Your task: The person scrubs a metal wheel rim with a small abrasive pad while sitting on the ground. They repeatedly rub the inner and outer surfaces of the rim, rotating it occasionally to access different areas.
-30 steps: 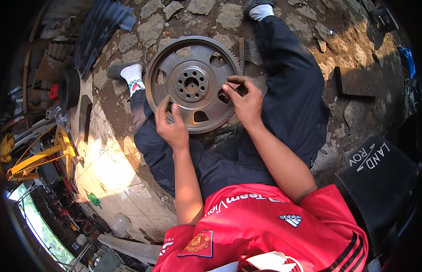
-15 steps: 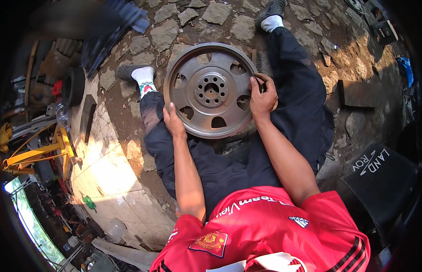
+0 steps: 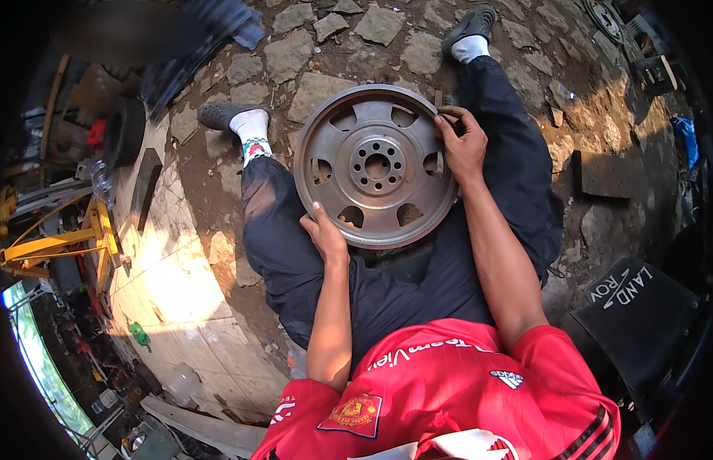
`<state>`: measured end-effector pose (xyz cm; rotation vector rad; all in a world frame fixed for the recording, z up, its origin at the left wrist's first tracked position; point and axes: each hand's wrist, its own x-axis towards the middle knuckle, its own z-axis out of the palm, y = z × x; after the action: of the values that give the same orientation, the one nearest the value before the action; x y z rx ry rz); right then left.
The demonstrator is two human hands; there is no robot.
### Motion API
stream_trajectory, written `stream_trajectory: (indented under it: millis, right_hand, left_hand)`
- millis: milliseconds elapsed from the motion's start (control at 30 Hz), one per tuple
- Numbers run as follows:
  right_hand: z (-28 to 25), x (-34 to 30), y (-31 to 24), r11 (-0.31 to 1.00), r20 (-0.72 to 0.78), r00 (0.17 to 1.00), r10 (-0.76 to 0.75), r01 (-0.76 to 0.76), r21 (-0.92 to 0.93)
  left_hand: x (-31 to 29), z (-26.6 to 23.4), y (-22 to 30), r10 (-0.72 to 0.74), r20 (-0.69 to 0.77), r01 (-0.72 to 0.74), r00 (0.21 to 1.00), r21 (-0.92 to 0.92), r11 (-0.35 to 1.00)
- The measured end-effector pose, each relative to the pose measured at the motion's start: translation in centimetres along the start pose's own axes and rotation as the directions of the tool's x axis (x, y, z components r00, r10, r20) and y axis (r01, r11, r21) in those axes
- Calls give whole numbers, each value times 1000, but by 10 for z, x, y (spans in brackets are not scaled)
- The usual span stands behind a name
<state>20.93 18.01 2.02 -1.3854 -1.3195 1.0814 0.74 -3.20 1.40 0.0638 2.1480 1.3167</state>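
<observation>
A large round metal flywheel [image 3: 349,195] is held between my legs. Several cut-out windows ring its flat face, and bolt holes circle the round hole at its centre. My left hand [image 3: 326,234] grips its lower left rim, thumb on the face side. At the upper right, my right hand [image 3: 465,146] has its fingers curled over the rim. Both hands' fingertips are partly hidden behind the flywheel. What bears its underside is also hidden.
Uneven stone paving [image 3: 310,96] lies beyond my feet. To the left are a yellow metal stand [image 3: 54,247], a tyre [image 3: 125,132] and a dark bar [image 3: 146,188]. At right lie a flat block [image 3: 604,175] and a black mud flap [image 3: 640,326].
The flywheel has shifted right and slightly nearer, turning anticlockwise. My left hand went right and nearer with the rim; my right hand went up and right. Both still hold it.
</observation>
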Motion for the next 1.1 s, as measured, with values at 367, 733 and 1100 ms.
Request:
stream_trajectory:
  millis: [367,733,1100]
  right_hand:
    - [30,57,-14,867,294,855,-428,480,-136]
    - [30,39,-31,757,186,760,-623,645,-100]
    - [7,-34,-33,931,290,957,9,98,-353]
  left_hand:
    - [-6,-13,-11,-251,269,317,930,-242,917]
    - [5,-17,-6,-88,304,147,949,-178,973]
    - [34,10,92,800,350,-833,488,461,306]
